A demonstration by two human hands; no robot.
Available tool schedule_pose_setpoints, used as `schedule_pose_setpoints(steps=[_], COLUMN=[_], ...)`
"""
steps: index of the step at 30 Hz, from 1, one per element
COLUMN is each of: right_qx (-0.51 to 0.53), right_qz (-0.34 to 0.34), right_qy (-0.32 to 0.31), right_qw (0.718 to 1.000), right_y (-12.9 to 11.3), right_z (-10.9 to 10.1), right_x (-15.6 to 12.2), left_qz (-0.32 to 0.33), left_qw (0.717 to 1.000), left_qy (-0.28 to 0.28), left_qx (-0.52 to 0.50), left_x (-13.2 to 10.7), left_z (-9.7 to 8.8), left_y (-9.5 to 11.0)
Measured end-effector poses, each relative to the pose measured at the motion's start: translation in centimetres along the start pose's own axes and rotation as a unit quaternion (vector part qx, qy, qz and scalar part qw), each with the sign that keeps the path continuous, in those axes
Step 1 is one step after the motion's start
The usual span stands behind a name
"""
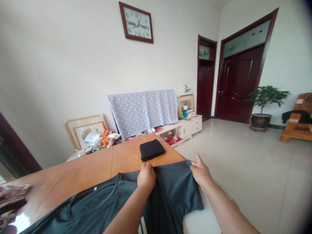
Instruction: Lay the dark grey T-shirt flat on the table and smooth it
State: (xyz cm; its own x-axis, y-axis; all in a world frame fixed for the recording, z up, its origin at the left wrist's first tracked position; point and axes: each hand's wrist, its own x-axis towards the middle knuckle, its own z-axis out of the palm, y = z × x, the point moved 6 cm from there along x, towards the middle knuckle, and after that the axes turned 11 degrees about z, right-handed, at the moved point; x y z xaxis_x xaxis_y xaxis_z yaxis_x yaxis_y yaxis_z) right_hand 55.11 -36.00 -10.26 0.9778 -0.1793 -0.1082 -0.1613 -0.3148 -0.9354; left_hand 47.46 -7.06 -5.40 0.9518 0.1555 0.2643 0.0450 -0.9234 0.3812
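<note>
A dark grey-green T-shirt (pixel 97 208) is spread over the near part of the wooden table (pixel 92 159), its neckline facing up and to the left. My left hand (pixel 146 177) is closed on the shirt at the shoulder seam. Further right, my right hand (pixel 201 171) pinches the sleeve's upper corner, with one finger pointing up. Between the two hands the sleeve is stretched, and its hem hangs at the table's right edge. Just beyond my left hand lies a folded black garment (pixel 152 149).
Crumpled patterned cloth (pixel 12 201) lies at the table's left edge. Behind the table, a polka-dot cover (pixel 146 112) drapes over something on a low white cabinet (pixel 186 130). Picture frames (pixel 85 126) lean on the wall. A potted plant (pixel 262 107) and a wooden chair (pixel 296 126) stand right.
</note>
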Motion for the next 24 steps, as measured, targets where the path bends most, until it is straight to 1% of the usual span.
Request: schedule_pose_setpoints(steps=[3,5,8,10,11,12,14,15,17,18,19,21,24], right_qx=[-0.058,-0.1,-0.156,-0.183,-0.191,-0.2,-0.226,-0.246,-0.299,-0.328,-0.356,-0.405,-0.448], right_qz=[-0.027,-0.045,-0.062,-0.113,-0.152,-0.195,-0.262,-0.279,-0.274,-0.257,-0.237,-0.198,-0.167], right_qy=[0.013,0.038,0.092,0.117,0.115,0.099,0.026,-0.021,-0.099,-0.119,-0.126,-0.113,-0.073], right_qw=[0.998,0.993,0.981,0.97,0.963,0.955,0.938,0.928,0.909,0.901,0.895,0.885,0.875], right_y=[0.0,-0.5,-2.0,-3.8,-4.8,-5.7,-6.8,-6.9,-6.0,-5.3,-4.4,-2.9,-1.5], right_z=[-0.1,-0.7,-1.9,-2.2,-2.0,-1.5,0.2,1.2,3.1,3.7,4.1,4.3,3.8], right_x=[0.2,-0.2,-1.6,-3.1,-3.9,-4.7,-6.2,-6.8,-7.5,-7.6,-7.5,-7.2,-6.4], left_qz=[0.012,0.021,0.032,0.037,0.043,0.052,0.076,0.085,0.085,0.077,0.068,0.055,0.044], left_qw=[1.0,0.999,0.998,0.997,0.997,0.997,0.997,0.996,0.994,0.993,0.992,0.991,0.991], left_qy=[0.014,0.029,0.051,0.06,0.059,0.054,0.03,0.012,-0.029,-0.049,-0.068,-0.092,-0.101], left_qx=[-0.006,-0.014,-0.023,-0.024,-0.023,-0.019,0.002,0.019,0.058,0.072,0.081,0.086,0.08], left_x=[-0.1,-0.1,-0.4,-1.1,-1.6,-2.2,-3.3,-3.8,-4.5,-4.8,-4.9,-5.0,-4.7], left_z=[0.7,0.7,-0.2,-1.0,-1.3,-1.5,-1.5,-1.3,-0.6,-0.2,0.1,0.6,0.7], left_y=[0.2,0.3,0.1,0.0,0.0,0.1,0.4,0.5,0.4,0.2,0.0,-0.4,-0.7])
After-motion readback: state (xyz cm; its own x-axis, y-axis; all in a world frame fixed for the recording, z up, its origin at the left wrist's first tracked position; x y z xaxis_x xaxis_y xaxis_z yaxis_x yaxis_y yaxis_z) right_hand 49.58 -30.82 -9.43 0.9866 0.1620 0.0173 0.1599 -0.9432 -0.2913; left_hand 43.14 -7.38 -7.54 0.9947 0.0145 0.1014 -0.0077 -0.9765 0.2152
